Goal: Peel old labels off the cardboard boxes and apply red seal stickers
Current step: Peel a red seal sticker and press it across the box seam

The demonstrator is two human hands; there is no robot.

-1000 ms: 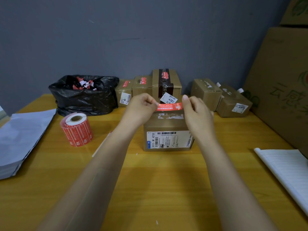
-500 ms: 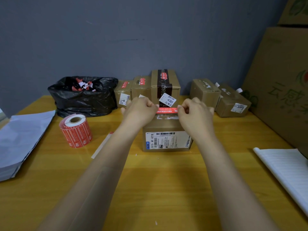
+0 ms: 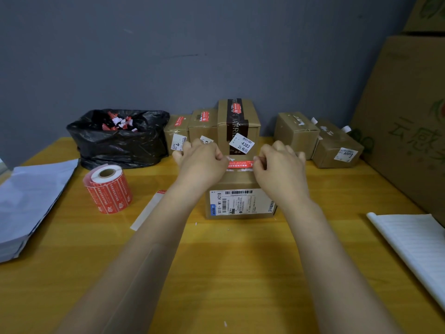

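A small cardboard box with a white barcode label on its near side stands mid-table. Stretched across its top is a red seal sticker. My left hand pinches the sticker's left end and my right hand pinches its right end, both with fingers curled, low on the box top. A roll of red seal stickers stands upright to the left. Behind, three boxes carry red stickers; two more boxes sit at the right.
A black rubbish bag with torn label scraps sits back left. A strip of backing paper lies by my left forearm. Grey mailer bags lie at the left edge, a notebook at the right, a large carton behind it.
Both hands have lowered the red sticker from above the box down onto its top, and the fingers have curled in.
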